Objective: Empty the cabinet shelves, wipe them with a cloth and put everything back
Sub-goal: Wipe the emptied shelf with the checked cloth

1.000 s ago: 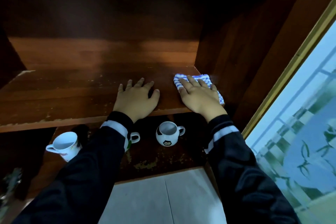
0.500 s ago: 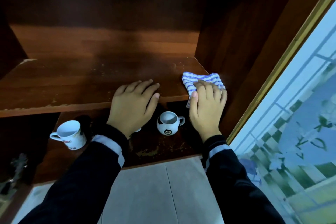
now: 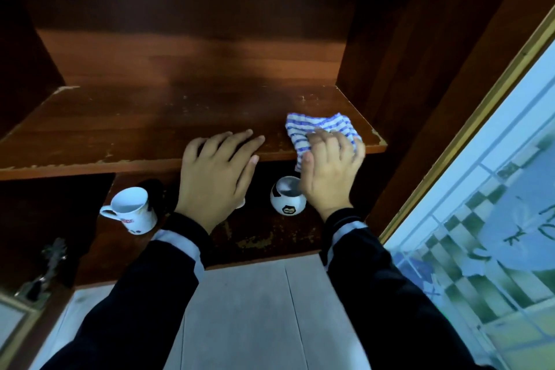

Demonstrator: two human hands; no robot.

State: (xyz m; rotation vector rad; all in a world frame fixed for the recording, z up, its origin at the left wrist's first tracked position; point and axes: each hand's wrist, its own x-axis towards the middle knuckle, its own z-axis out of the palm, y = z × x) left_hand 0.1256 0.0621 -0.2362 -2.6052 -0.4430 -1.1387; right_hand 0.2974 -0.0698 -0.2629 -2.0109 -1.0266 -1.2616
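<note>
The shelf [image 3: 150, 129] has a chipped front edge that may snag fabric. The left hand [image 3: 216, 171] rests flat and open on it. The right hand [image 3: 330, 171] grips the striped cloth [image 3: 315, 126] at the front right, overhanging, where a slip might knock the mug [image 3: 286, 200] below.

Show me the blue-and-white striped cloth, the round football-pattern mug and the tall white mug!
blue-and-white striped cloth [image 3: 316, 126]: head view, on its bare part beyond the fingers.
round football-pattern mug [image 3: 286, 203]: head view, on its front wall.
tall white mug [image 3: 138, 218]: head view, on its side wall.
</note>
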